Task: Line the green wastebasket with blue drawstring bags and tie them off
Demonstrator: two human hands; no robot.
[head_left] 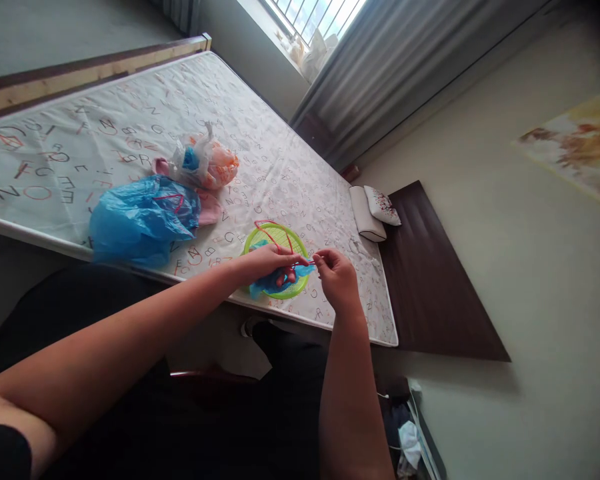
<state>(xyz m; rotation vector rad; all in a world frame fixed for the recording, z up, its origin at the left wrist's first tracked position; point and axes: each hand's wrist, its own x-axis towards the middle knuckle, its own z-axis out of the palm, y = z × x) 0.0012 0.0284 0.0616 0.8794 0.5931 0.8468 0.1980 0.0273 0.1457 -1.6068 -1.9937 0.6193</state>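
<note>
Over a round yellow-green basket [300, 244] my two hands are close together. Thin red cord [267, 230] runs from my left hand [267, 262] in a loop that hangs across the basket. My left fingers are closed on the cord, with a piece of blue plastic bag [260, 288] beneath and beside them. My right hand [336, 275] pinches the cord, and a bit of blue plastic shows between the two hands. Exactly how cord and plastic meet at the fingertips is too small to tell.
On the letter-printed mattress [260, 153], a large blue plastic bag [140, 217] lies to the left, with a pink cloth [210, 208] and a tied white-and-orange plastic bag [207, 160] beside it. Pillows [373, 213] rest against the dark headboard [440, 287] at right.
</note>
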